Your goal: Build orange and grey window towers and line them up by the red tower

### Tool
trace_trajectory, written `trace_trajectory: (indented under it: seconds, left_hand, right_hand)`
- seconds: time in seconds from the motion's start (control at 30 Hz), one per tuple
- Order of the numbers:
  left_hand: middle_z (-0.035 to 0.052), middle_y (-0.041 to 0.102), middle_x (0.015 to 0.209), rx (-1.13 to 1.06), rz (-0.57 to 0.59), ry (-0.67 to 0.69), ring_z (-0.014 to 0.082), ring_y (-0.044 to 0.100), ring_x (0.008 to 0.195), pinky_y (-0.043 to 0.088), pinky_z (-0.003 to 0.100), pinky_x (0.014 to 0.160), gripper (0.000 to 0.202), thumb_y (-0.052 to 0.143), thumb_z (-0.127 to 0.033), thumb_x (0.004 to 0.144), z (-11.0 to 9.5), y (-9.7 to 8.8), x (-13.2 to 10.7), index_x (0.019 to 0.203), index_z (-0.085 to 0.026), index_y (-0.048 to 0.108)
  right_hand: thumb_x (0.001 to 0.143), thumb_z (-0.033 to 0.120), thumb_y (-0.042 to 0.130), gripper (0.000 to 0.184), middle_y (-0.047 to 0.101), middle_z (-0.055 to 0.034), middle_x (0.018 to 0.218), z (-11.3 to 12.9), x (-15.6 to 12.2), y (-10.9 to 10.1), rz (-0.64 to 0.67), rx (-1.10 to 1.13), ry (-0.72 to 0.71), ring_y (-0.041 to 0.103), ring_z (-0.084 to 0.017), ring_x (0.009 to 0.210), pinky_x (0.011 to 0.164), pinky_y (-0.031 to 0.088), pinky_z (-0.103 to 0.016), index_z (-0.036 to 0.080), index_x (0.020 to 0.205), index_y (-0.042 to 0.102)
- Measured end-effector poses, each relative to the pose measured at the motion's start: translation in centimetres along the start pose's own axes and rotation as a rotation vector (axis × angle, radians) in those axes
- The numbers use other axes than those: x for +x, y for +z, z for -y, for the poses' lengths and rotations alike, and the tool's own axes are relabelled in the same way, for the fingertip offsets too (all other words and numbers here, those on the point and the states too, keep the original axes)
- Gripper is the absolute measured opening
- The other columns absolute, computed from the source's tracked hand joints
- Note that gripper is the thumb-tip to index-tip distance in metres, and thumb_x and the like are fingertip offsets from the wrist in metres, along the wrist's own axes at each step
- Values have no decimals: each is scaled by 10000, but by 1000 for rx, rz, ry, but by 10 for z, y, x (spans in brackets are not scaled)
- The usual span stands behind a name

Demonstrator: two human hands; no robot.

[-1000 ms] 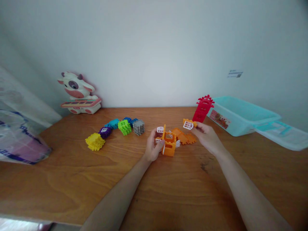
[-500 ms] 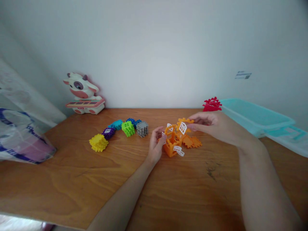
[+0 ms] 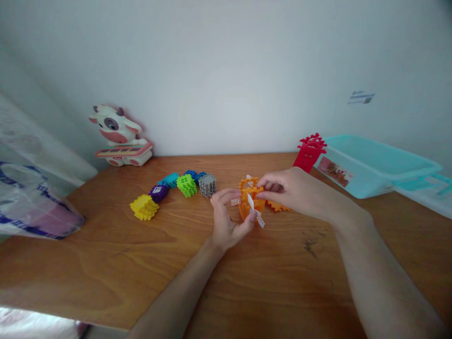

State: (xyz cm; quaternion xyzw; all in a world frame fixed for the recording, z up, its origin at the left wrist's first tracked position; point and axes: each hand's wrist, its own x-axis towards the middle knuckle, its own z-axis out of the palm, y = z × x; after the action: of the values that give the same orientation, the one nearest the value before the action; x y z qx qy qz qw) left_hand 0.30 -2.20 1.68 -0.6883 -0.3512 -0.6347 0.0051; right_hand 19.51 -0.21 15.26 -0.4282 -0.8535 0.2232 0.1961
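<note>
On the table stands an orange box (image 3: 244, 210) built from interlocking toy panels, with white window flaps (image 3: 251, 202) sticking out of it. My left hand (image 3: 226, 225) steadies the box, its fingers at the far left side and its thumb at the near side. Between the thumb and fingers of my right hand (image 3: 291, 188) is an orange window panel (image 3: 259, 189), pinched at its right edge and held against the top of the box. The fingers partly hide where panel and box meet. Loose orange panels (image 3: 278, 206) lie flat just behind, below my right hand.
Stacks of yellow (image 3: 144, 207), purple (image 3: 158, 193), green (image 3: 187, 186) and grey panels (image 3: 207, 185) stand at left. A red panel tower (image 3: 305, 157) is beside a turquoise bin (image 3: 370, 181) at right. A cow keyboard toy (image 3: 122, 149) and a plastic bag (image 3: 38, 212) sit farther left.
My right hand has moved left, bringing the orange window panel onto the box. My left hand has shifted its thumb round to the near side. The view has moved slightly.
</note>
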Motion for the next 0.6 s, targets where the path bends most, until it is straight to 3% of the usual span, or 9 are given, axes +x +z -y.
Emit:
trace_trajectory:
  seconds: [0.1, 0.23, 0.4, 0.6]
  left_hand:
    - [62, 595, 1010, 30, 21, 46, 222, 596, 955, 519, 394, 836, 495, 793, -380, 739, -6, -1, 5, 1126, -221, 527]
    - [41, 608, 954, 62, 23, 45, 197, 601, 924, 514, 368, 820, 305, 734, -256, 805, -7, -2, 8, 1042, -218, 547]
    - [60, 601, 992, 15, 72, 51, 226, 602, 941, 523, 393, 813, 428, 796, -362, 738, -12, -4, 8, 1049, -219, 539]
    - [44, 597, 957, -14, 70, 63, 200, 597, 912, 505, 364, 803, 307, 674, -143, 805, -13, -5, 6, 1061, -228, 527]
  right_hand:
    - [883, 306, 664, 137, 768, -29, 804, -2, 1, 1, 19, -29, -3, 659, -146, 638, 578, 434, -252, 198, 886, 749]
    - [895, 366, 648, 197, 767, -41, 792, -5, 1, 0, 4, -18, 13, 657, -154, 646, 608, 444, -259, 204, 921, 759]
    - [879, 403, 645, 232, 769, -49, 789, -3, -1, -4, -10, -8, 22, 671, -178, 671, 630, 470, -280, 213, 933, 768]
    - [843, 426, 671, 246, 778, -54, 823, -3, -4, -8, -20, 15, 21, 689, -200, 719, 652, 494, -298, 225, 941, 773]
